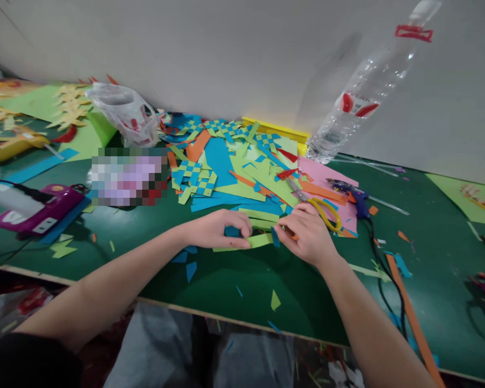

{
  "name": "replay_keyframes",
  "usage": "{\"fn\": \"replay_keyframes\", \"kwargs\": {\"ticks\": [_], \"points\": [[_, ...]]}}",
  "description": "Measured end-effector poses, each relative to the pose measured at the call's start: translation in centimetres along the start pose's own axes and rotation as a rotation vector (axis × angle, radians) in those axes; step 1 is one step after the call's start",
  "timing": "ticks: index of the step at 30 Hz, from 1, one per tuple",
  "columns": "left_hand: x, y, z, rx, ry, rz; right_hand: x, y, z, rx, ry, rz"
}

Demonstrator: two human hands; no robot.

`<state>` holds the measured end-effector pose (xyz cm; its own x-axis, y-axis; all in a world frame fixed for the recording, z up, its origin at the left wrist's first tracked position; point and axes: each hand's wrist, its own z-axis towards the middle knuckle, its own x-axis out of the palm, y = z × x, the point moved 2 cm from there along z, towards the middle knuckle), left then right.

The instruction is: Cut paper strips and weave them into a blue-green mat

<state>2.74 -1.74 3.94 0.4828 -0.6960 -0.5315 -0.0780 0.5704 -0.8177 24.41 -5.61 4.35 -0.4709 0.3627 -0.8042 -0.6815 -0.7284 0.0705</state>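
A light green paper strip (262, 240) runs between my two hands, just above the green table. The thumb and fingers of my left hand (226, 229) pinch it near the middle, with a bit of blue paper under the curled fingers. My right hand (307, 233) closes its fingertips on a short blue paper strip (275, 237) that lies across the green one. Beside the right knuckles rest scissors with yellow handles (327, 213), their blades pointing to the back. Right behind the hands are more blue strips (242, 203) and green ones.
Woven blue-and-green checkered paper pieces (194, 178) and scraps pile up at the back. A tall plastic bottle (359, 102) leans against the wall. At right lies a blue glue gun (361, 205) with a black cord. A purple power strip (44, 210) sits left, near a plastic bag (125, 113).
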Motion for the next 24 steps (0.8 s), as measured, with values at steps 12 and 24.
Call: {"fn": "replay_keyframes", "kwargs": {"ticks": [12, 24], "points": [[-1.3, 0.2, -0.5, -0.054, -0.258, -0.307, 0.5, 0.2, 0.0, -0.051, 0.117, 0.016], [-1.6, 0.3, -0.6, -0.069, -0.298, -0.451, 0.7, 0.1, -0.1, -0.049, 0.085, -0.031]]}}
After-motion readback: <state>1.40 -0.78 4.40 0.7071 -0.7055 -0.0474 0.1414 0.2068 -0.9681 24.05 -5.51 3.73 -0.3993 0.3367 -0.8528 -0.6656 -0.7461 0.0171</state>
